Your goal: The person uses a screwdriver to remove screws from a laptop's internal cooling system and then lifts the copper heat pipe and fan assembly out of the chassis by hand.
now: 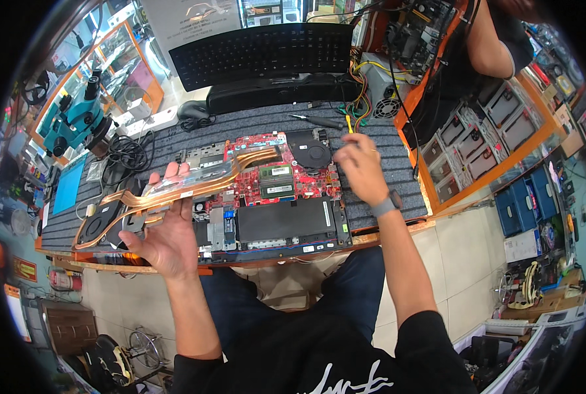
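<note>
A laptop heatsink (209, 186) with long copper heat pipes lies across my left hand (174, 246), palm up. The fingers pass under the pipes and the thumb stands apart. A black fan (96, 222) is at the heatsink's left end. Below it sits an opened laptop base with a red circuit board (243, 184), green memory sticks (276, 180), a black battery (285, 220) and another black fan (311, 154). My right hand (364, 172) hovers beside that fan, fingers bent and blurred. By its fingertips is a yellow-handled tool (349, 125); whether they touch it cannot be made out.
On the striped grey mat are tweezers (316, 121), a mouse (195, 113) and coiled black cables (130, 152). A keyboard (263, 56) leans at the back. A teal microscope (76, 121) stands left. Another person's arm (488, 43) shows at upper right, above a glass case (480, 141).
</note>
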Demonstrator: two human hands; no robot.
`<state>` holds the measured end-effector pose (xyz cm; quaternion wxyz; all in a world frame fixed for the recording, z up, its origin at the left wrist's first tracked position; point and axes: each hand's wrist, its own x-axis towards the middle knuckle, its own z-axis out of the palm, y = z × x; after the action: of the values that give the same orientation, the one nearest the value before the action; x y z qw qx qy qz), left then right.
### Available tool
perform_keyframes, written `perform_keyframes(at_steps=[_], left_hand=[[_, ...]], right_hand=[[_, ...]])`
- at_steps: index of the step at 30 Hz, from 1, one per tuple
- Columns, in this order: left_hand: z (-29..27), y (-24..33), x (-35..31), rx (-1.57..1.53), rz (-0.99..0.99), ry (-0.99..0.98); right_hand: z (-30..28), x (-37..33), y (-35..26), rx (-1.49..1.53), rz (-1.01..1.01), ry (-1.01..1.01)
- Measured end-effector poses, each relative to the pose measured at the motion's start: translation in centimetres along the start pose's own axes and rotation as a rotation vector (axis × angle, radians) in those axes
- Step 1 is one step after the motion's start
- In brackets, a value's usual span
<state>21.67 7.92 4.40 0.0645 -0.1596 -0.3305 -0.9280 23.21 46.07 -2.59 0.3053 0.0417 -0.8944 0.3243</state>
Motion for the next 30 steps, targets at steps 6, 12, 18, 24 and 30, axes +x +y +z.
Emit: perform_keyframes(at_steps=[6,12,18,24,30], left_hand=[[-1.6,1.6,-0.5,0.016,0.032,0.046],[-2.2,3.1,-0.5,-0.019,0.046,0.043],[-2.0,3.7,-0.6,0.038,0.073,0.033],[-1.9,3.6,-0.7,0.031,0.077,0.046],[-2.0,3.8,-0.5,0.024,0.075,0.036]], right_hand=[[-1.8,-3.7,-0.7,0.237,0.142,0.214],[-1.0,-3.9,-1.6,0.18,0.264,-0.009],[0.1,-2.3,-2.9,-0.061,0.262,-0.201],[1.7,-0.5,-2.1,-0.188,0.21,-0.259],[0.0,-0.3,-3.2,0.091,0.227,-0.062]])
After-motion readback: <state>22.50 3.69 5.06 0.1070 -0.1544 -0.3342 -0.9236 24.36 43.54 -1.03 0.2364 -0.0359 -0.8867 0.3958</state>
